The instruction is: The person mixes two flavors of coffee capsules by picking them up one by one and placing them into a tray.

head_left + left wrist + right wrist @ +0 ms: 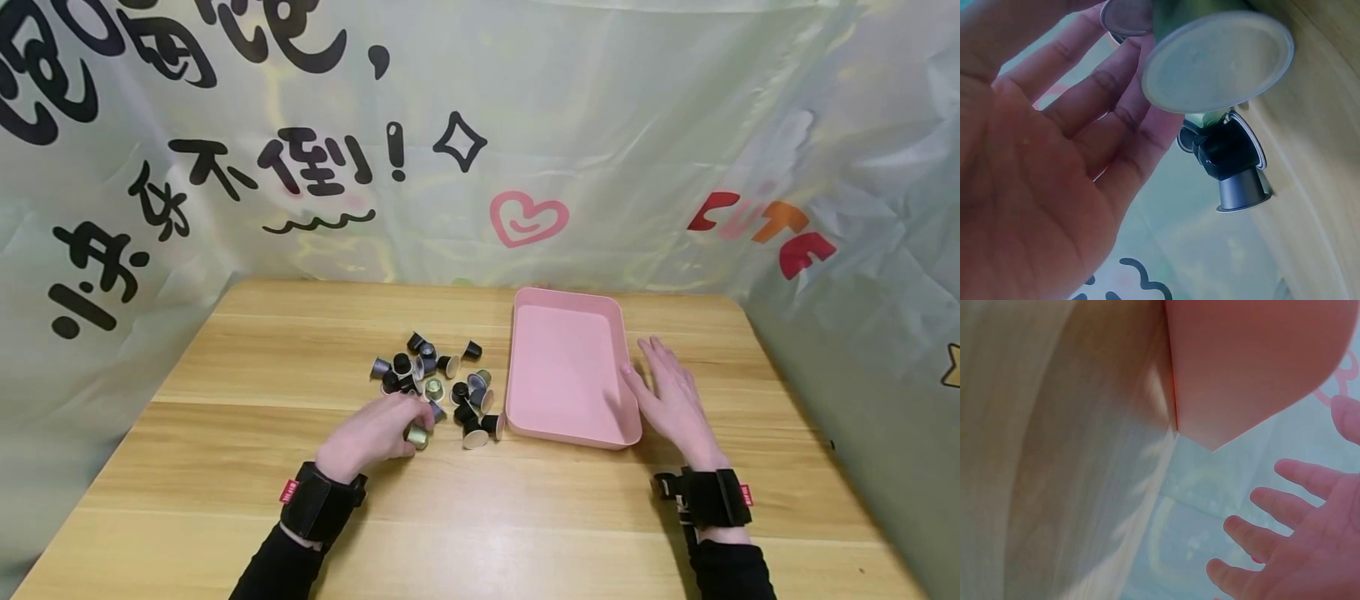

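Observation:
Several coffee capsules lie in a loose cluster left of the pink tray [570, 367]. At the cluster's near edge, my left hand [375, 433] curls its fingers and thumb around a green coffee capsule [417, 436]. The left wrist view shows that capsule's pale foil lid [1219, 62] toward the camera, hiding some fingertips. A grey-lidded capsule [1129, 15] shows by the upper fingers there. To the tray's right, my right hand [671, 408] holds nothing, its fingers spread and its thumb at the tray's side wall. The right wrist view shows the tray wall [1254, 356] close to these fingers.
Black capsules [465, 412], a light green one [434, 388] and purple-grey ones [380, 368] sit upright or on their sides on the wooden table [540, 517]. Behind the table hangs a printed cloth [600, 125], which also runs down both sides.

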The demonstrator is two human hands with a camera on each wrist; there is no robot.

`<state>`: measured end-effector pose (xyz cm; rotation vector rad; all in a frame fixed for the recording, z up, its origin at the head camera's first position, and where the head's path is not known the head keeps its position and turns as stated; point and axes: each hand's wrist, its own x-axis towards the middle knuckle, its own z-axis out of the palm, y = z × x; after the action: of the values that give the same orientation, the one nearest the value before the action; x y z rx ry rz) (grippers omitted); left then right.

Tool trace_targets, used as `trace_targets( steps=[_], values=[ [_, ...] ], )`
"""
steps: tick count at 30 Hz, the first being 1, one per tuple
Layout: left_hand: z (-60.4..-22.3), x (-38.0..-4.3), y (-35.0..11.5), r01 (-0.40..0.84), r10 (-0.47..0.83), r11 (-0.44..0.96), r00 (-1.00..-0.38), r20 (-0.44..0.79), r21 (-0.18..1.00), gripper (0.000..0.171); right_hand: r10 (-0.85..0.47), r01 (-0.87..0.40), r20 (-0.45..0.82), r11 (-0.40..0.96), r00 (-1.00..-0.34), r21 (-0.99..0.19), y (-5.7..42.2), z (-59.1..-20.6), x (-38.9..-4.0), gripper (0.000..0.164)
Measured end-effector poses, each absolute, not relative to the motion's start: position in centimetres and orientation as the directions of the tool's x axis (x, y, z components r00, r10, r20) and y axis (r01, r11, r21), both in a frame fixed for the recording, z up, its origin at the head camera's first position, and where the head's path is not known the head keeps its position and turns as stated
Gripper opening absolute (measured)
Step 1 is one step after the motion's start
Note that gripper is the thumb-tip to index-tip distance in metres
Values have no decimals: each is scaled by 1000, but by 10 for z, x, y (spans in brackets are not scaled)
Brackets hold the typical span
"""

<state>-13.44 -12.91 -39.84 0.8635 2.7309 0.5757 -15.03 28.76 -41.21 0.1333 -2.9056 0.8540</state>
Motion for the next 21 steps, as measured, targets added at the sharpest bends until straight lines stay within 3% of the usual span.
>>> trace_targets(
  steps=[10,21],
  values=[
    [-399,-138,-131,544,621,709,-783,-32,449,24,-58,-117,126,833,-990,-541,287,-412,-151,70],
    [-390,-136,-132,561,631,653,-775,44,508,33,18,-204,330,754,-944,-625,282,-415,-151,50]
  ],
)
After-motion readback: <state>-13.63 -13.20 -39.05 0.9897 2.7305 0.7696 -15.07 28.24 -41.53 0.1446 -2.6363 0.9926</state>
